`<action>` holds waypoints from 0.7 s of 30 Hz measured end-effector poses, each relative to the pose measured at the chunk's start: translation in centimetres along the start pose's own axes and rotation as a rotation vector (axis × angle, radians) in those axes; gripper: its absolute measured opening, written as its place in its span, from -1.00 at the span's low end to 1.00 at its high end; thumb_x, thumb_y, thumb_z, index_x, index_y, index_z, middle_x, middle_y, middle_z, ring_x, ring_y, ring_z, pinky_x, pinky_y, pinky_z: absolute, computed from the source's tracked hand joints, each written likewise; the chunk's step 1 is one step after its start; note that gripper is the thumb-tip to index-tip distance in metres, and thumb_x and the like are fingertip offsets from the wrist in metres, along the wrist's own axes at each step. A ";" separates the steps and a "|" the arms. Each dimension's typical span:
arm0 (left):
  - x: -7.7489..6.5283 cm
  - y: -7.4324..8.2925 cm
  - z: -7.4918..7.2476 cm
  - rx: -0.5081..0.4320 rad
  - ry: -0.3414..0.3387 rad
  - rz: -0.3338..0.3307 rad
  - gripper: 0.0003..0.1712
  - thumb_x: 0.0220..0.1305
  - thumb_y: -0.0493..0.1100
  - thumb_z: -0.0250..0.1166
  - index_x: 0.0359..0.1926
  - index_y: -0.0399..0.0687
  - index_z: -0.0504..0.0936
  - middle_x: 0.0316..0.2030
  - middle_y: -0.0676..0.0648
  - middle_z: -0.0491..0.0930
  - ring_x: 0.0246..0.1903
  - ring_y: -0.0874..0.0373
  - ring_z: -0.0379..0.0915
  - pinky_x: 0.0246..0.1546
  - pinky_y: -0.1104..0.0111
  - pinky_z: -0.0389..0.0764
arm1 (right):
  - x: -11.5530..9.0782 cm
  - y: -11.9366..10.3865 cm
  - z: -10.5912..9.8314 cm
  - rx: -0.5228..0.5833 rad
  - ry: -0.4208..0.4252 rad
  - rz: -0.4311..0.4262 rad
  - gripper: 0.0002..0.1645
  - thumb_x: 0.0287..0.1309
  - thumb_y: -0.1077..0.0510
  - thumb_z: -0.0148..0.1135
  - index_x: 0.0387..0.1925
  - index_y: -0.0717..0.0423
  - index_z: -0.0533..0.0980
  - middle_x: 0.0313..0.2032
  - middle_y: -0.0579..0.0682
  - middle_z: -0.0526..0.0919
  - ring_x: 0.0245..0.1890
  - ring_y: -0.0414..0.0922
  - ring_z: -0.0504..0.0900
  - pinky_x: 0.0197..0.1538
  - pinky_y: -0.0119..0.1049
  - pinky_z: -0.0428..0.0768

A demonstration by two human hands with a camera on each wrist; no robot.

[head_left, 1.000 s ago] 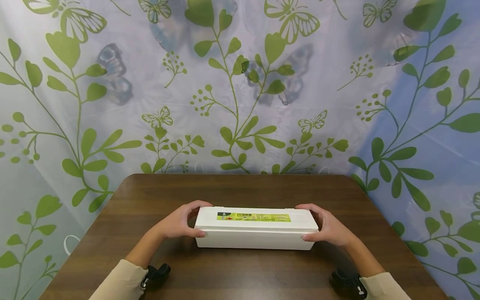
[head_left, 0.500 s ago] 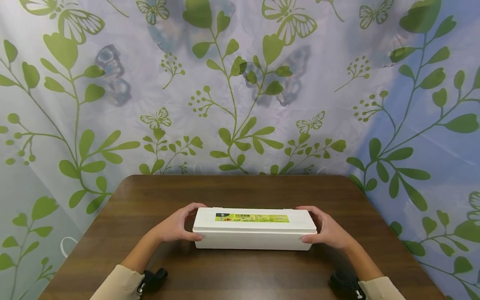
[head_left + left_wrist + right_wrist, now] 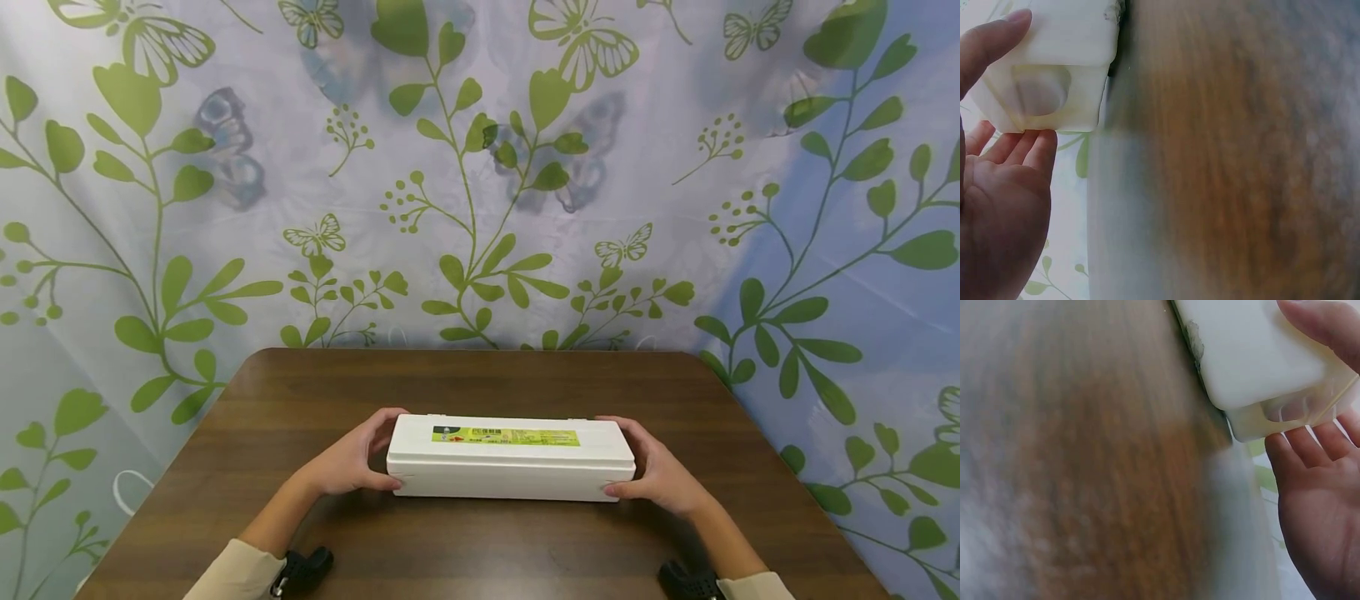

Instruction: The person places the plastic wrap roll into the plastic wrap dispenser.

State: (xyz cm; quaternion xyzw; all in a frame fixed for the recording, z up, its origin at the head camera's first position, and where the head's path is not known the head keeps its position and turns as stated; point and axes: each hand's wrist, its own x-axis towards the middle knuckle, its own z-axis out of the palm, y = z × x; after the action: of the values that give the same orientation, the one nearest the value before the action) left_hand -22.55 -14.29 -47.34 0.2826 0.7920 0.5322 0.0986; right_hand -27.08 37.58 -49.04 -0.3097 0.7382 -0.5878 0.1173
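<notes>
A long white cling film box (image 3: 510,481) with a green-and-yellow label on its lid lies lengthwise on the brown wooden table. Its lid is down. My left hand (image 3: 351,460) grips the left end, thumb on the front wall and fingers round the back. At the opposite end my right hand (image 3: 663,473) holds it the same way. The left wrist view shows a round hollow in the end of the box (image 3: 1063,37), with fingertips along its back edge. In the right wrist view, fingertips likewise touch the back edge of the box (image 3: 1254,356).
The wooden table (image 3: 480,379) has rounded far corners. Behind it hangs a pale curtain (image 3: 480,208) printed with green leaves and butterflies. A black strap device (image 3: 306,571) is on the left wrist, and another black device (image 3: 686,581) is on the right.
Both thumbs have slid lower on the box's front wall, from near the lid's edge. The box has barely moved, and its lid stays down.
</notes>
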 end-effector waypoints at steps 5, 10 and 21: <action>0.1 -0.2 0.0 0.016 0.006 0.025 0.02 0.08 -0.22 0.60 0.44 -0.03 0.17 0.36 -0.17 0.29 0.39 0.09 0.31 0.33 0.63 0.31 | 0.0 0.2 0.0 -0.016 0.034 0.028 0.18 -0.07 0.40 0.55 0.52 0.24 0.08 0.25 0.05 0.41 -0.02 -0.13 0.59 -0.47 -0.02 0.71; 0.1 -0.1 0.1 -0.010 0.002 0.023 0.01 0.09 -0.23 0.59 0.44 -0.04 0.16 0.36 -0.17 0.29 0.38 0.13 0.35 0.30 0.59 0.39 | 0.0 0.5 -0.1 -0.015 0.044 0.014 0.17 -0.08 0.41 0.56 0.51 0.27 0.12 0.22 -0.01 0.46 -0.03 -0.16 0.60 -0.46 -0.02 0.71; 0.0 0.2 0.3 -0.049 -0.011 0.028 0.01 0.09 -0.25 0.59 0.44 -0.02 0.16 0.37 -0.15 0.28 0.33 0.24 0.38 0.27 0.50 0.48 | 0.1 0.7 -0.1 -0.012 0.067 0.009 0.08 -0.11 0.43 0.57 0.44 0.21 0.23 0.18 -0.03 0.53 -0.03 -0.14 0.62 -0.20 -0.10 0.75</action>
State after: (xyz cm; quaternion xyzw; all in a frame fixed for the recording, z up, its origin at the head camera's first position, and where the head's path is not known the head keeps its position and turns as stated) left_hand -22.35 -14.01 -47.28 0.2939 0.7741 0.5513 0.1023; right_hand -27.41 37.65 -49.62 -0.2872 0.7464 -0.5931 0.0932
